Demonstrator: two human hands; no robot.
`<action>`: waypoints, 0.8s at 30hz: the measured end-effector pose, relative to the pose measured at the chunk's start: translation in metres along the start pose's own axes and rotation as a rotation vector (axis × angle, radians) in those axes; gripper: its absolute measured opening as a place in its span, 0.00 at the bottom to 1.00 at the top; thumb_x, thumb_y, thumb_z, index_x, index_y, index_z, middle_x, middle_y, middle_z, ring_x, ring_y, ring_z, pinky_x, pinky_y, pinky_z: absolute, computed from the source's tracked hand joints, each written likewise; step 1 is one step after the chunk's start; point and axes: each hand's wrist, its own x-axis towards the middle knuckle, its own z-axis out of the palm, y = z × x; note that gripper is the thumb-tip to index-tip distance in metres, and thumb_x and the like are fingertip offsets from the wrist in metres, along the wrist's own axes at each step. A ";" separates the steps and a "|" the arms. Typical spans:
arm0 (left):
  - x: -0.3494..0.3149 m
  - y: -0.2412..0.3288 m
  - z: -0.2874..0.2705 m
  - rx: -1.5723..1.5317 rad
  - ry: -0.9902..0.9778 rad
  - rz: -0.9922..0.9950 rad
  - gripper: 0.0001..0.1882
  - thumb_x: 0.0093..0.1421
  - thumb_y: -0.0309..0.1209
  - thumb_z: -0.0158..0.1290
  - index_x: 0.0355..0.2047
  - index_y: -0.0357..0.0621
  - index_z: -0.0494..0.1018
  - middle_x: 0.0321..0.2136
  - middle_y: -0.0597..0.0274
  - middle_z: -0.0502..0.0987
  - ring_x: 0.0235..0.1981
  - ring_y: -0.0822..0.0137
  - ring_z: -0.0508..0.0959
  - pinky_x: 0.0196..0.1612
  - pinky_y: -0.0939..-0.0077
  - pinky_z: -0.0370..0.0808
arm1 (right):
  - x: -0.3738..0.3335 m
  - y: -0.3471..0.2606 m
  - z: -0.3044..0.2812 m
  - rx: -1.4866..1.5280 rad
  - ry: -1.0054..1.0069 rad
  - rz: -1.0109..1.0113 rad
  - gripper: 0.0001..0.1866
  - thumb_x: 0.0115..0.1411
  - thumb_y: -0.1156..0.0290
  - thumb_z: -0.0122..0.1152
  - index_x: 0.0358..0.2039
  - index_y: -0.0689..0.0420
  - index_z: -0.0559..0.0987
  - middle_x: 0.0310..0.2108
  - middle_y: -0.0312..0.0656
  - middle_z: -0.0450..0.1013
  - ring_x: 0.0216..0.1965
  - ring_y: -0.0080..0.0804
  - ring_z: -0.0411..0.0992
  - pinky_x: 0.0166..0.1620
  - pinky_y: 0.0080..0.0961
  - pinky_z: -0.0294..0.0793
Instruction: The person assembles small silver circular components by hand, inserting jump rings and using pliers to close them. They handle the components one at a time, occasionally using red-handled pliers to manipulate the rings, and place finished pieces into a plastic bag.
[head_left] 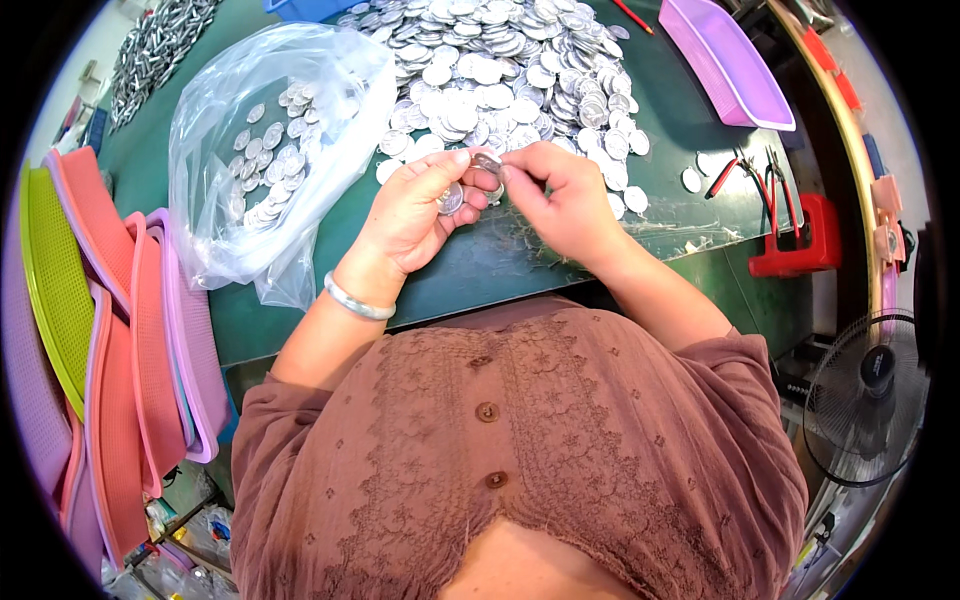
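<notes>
My left hand, with a pale bangle at its wrist, is closed around a few round silver metal discs. Between its thumb and finger and the fingertips of my right hand, one more disc is pinched on a slant. Just beyond both hands spreads a large heap of similar silver discs on the green tabletop. To the left of my hands lies a clear plastic bag, its mouth wide, with many discs inside.
At the right stand a purple basket, red-handled pliers and a red plastic stool. A fan is at the lower right. Stacked pink, purple and green baskets crowd the left side. Small metal parts are piled far left.
</notes>
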 end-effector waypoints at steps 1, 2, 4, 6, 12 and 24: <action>0.000 -0.001 0.000 0.003 0.037 0.011 0.09 0.57 0.31 0.46 0.34 0.37 0.70 0.27 0.59 0.74 0.23 0.76 0.70 0.24 0.86 0.67 | -0.001 -0.002 0.000 0.130 -0.031 0.227 0.06 0.52 0.75 0.54 0.31 0.62 0.75 0.24 0.37 0.72 0.22 0.24 0.68 0.25 0.19 0.66; -0.001 -0.002 0.002 0.006 0.074 0.022 0.08 0.57 0.29 0.47 0.34 0.37 0.70 0.26 0.60 0.73 0.22 0.76 0.70 0.23 0.87 0.67 | 0.000 -0.001 0.000 0.292 -0.038 0.303 0.07 0.53 0.74 0.54 0.31 0.63 0.74 0.23 0.37 0.72 0.22 0.22 0.68 0.25 0.18 0.66; -0.002 -0.004 0.002 0.006 0.108 0.048 0.07 0.56 0.27 0.48 0.34 0.38 0.69 0.24 0.61 0.73 0.21 0.77 0.69 0.22 0.88 0.65 | 0.004 0.003 0.000 0.619 -0.052 0.457 0.09 0.55 0.72 0.52 0.32 0.64 0.74 0.23 0.37 0.73 0.22 0.20 0.68 0.25 0.16 0.66; -0.003 -0.005 0.001 0.001 0.100 0.078 0.05 0.55 0.26 0.49 0.33 0.40 0.69 0.22 0.63 0.72 0.19 0.78 0.68 0.20 0.89 0.63 | 0.004 0.000 0.000 0.701 -0.060 0.511 0.09 0.55 0.72 0.52 0.31 0.65 0.74 0.23 0.40 0.72 0.21 0.21 0.68 0.25 0.15 0.67; -0.004 -0.005 0.000 0.060 0.147 0.116 0.04 0.54 0.27 0.50 0.30 0.42 0.69 0.18 0.67 0.70 0.15 0.80 0.65 0.17 0.90 0.58 | 0.001 -0.003 0.004 0.815 -0.092 0.568 0.09 0.54 0.71 0.52 0.29 0.64 0.75 0.21 0.40 0.72 0.19 0.20 0.66 0.24 0.14 0.65; -0.004 -0.005 -0.008 0.000 0.156 0.149 0.04 0.55 0.28 0.48 0.29 0.42 0.68 0.20 0.65 0.70 0.20 0.75 0.69 0.21 0.86 0.65 | -0.001 0.001 0.004 -0.081 -0.080 0.142 0.10 0.49 0.66 0.58 0.28 0.61 0.75 0.21 0.40 0.70 0.22 0.29 0.68 0.27 0.26 0.68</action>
